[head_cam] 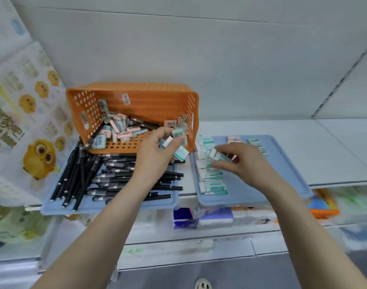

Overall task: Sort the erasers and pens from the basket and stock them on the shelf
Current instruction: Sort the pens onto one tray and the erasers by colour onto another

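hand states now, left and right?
left hand: holds a few erasers.
right hand: pinches one eraser.

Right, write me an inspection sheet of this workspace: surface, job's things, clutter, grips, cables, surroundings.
Surface: white shelf carrying a left tray and a right tray, both blue.
Job's things: orange basket on its side at the left tray's back, erasers left inside; black pens piled on the left tray; eraser row on the right tray, pink eraser behind it.
Clutter: nothing seen.
Grips: left hand holds several green erasers at the basket mouth; right hand pinches one eraser over the row.
Cables: nothing seen.
Surroundings: owl-print bags on the left; blurred goods on the shelf below.
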The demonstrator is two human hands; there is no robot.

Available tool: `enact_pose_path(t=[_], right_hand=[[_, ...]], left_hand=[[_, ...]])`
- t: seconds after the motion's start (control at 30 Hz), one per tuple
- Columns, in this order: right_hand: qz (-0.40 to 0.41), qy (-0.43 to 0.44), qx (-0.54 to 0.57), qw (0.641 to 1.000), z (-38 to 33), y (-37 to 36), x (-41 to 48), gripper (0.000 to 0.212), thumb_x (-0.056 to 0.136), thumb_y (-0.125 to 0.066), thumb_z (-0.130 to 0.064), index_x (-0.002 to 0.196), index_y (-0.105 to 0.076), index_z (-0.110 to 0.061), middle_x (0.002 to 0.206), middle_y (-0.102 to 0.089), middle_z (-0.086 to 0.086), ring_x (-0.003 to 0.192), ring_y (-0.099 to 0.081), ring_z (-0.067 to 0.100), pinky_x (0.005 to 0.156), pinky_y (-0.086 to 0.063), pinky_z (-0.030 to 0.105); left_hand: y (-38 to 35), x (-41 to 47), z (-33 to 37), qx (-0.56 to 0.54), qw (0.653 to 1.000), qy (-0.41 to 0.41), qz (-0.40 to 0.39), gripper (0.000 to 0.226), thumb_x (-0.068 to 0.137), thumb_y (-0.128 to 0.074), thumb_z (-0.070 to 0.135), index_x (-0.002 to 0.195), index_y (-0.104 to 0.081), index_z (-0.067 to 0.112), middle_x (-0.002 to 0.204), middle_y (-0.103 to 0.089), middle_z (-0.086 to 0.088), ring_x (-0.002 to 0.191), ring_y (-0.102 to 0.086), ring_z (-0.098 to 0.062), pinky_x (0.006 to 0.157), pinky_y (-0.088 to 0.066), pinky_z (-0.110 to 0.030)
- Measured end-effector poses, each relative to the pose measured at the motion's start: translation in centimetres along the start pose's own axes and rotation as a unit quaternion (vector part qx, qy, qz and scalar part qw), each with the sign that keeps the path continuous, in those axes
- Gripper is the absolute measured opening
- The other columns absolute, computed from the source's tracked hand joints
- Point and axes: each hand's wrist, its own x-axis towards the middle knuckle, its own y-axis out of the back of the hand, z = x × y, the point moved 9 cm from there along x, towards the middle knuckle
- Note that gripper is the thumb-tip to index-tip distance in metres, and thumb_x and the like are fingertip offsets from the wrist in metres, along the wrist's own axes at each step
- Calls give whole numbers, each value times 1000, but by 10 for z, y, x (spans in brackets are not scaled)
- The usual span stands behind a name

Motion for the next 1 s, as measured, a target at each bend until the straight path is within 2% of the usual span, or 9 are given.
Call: enact_pose_path(t=[0.1, 0.23, 0.37, 0.5, 0.57, 0.63, 0.77, 0.87, 1.0], right_hand=[[-51, 16, -38, 998, 2, -8, -7, 41, 83, -74, -38, 121, -68, -25, 100, -58, -3, 71, -48, 0, 65, -32, 14], [-116, 39, -6, 992, -9, -22, -20, 33, 76, -81, -31, 108, -70, -30, 97, -59, -13, 85, -55, 4, 73, -45, 16], [-80, 62, -4, 995, -12, -29, -23, 20, 73, -82, -28, 89, -70, -28, 90, -57, -11, 83, -56, 4, 74, -50, 25], [-55, 50, -4, 997, -4, -28, -22, 15, 74, -81, -32, 82, -69, -30, 84, -57, -11, 79, -57, 5, 70, -47, 25], [-28, 34, 25, 999, -1, -19, -20, 10, 79, -76, -36, 84, -69, -32, 85, -62, -11, 81, -59, 4, 69, -44, 19], [3, -10, 156, 988, 3, -10, -16, 8, 85, -72, -33, 91, -69, -30, 91, -68, -10, 86, -63, 4, 71, -48, 15], [-15, -54, 396, 917, 9, -14, -6, 19, 85, -72, -9, 101, -66, -17, 98, -70, 7, 83, -67, 15, 71, -54, 24], [49, -112, 428, 896, 40, -1, 2, 22, 83, -73, -2, 99, -66, -15, 83, -64, 8, 72, -64, 14, 70, -54, 26], [79, -172, 345, 919, 75, 4, 13, 24, 87, -65, -2, 104, -67, -19, 78, -61, 2, 64, -66, 9, 67, -52, 22]], left_hand=[[-4, -7, -4, -24, 999, 30, -8, 6, 91, -66, 24, 93, -69, 19, 84, -69, -3, 60, -63, -13, 50, -49, -23], [-9, -14, -7, -25, 998, 41, -32, 9, 91, -66, 25, 93, -69, 17, 85, -69, 1, 69, -66, -32, 56, -58, -44], [-13, -19, -11, -17, 997, 54, -50, 10, 92, -64, 26, 92, -70, 19, 85, -70, 8, 63, -66, -21, 65, -57, -54], [-22, -23, -19, -3, 994, 79, -80, 12, 93, -62, 27, 89, -71, 20, 85, -71, 3, 64, -67, -22, 69, -55, -59], [-29, -24, -19, 4, 992, 82, -95, 12, 93, -62, 27, 87, -71, 22, 86, -72, 6, 65, -67, -22, 69, -56, -57], [-40, -23, -15, 1, 990, 84, -114, 12, 93, -62, 25, 88, -72, 20, 88, -72, 7, 67, -68, -21, 66, -59, -49], [-70, -21, -4, -7, 984, 81, -156, 11, 93, -63, 22, 94, -69, 13, 84, -69, 8, 66, -68, -16, 61, -58, -35], [-77, -16, -6, 9, 984, 93, -153, 17, 93, -62, 30, 109, -61, 24, 104, -65, 0, 70, -70, -19, 66, -60, -37], [-71, -15, -8, 9, 983, 109, -149, 13, 97, -55, 21, 104, -66, 20, 112, -61, 12, 72, -71, -15, 77, -59, -34]])
